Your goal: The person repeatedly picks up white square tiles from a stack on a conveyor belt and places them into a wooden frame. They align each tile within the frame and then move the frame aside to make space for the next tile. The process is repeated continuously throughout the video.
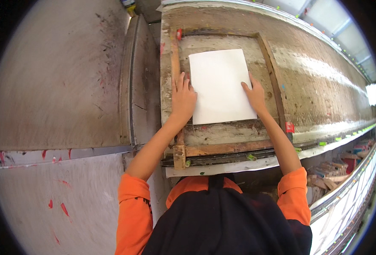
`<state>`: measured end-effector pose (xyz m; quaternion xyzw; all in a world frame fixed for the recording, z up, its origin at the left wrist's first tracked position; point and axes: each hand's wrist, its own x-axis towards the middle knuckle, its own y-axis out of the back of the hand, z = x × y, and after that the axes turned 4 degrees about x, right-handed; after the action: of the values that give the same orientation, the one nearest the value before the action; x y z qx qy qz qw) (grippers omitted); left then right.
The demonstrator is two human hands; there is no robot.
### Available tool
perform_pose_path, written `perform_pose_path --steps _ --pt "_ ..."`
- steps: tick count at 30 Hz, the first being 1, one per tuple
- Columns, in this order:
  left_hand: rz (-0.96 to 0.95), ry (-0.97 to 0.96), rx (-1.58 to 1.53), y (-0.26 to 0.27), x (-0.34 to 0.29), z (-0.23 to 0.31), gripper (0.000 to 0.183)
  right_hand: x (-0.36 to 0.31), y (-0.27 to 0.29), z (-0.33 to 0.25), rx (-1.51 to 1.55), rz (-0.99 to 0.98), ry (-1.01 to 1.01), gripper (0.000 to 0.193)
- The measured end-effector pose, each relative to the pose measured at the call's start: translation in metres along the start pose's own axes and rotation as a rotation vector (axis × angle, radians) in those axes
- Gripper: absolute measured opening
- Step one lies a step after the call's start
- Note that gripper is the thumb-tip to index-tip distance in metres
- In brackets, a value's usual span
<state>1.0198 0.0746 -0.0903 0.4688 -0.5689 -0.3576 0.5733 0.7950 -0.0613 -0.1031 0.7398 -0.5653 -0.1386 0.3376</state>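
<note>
A white rectangular sheet or stack of paper (220,87) lies inside a worn wooden frame (271,68) on the long work table. It slants slightly, and its thickness is hard to judge. Along its left edge rests my left hand (183,98), fingers stretched and apart over the frame's left bar; the thumb is hidden. My right hand (254,94) is at the opposite edge, with the thumb on top of the paper and the fingers along and partly behind its side, so it grips that edge.
The stained table (315,80) stretches away to the right. Green clips (251,157) line its near rail. A red tag (290,126) sits at the frame's right corner. Below right, a shelf holds several wooden pieces (330,176). A grey panel (143,85) stands left of the table.
</note>
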Motion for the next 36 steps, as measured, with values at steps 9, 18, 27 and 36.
perform_pose_path --steps 9,18,27,36 --pt "-0.213 0.043 0.286 0.006 -0.003 0.038 0.092 -0.008 -0.017 0.01 -0.132 0.139 0.084 0.051" --pt "-0.075 -0.026 -0.256 -0.019 -0.003 0.044 0.083 -0.01 -0.026 -0.006 -0.567 0.052 0.275 0.051" --pt "-0.046 0.001 -0.305 -0.036 0.055 0.054 0.065 0.001 -0.036 -0.033 -0.325 -0.191 0.568 0.045" --pt "0.013 0.101 -0.263 -0.089 0.15 0.03 0.058 0.125 -0.074 -0.006 -0.351 -0.209 0.602 0.045"
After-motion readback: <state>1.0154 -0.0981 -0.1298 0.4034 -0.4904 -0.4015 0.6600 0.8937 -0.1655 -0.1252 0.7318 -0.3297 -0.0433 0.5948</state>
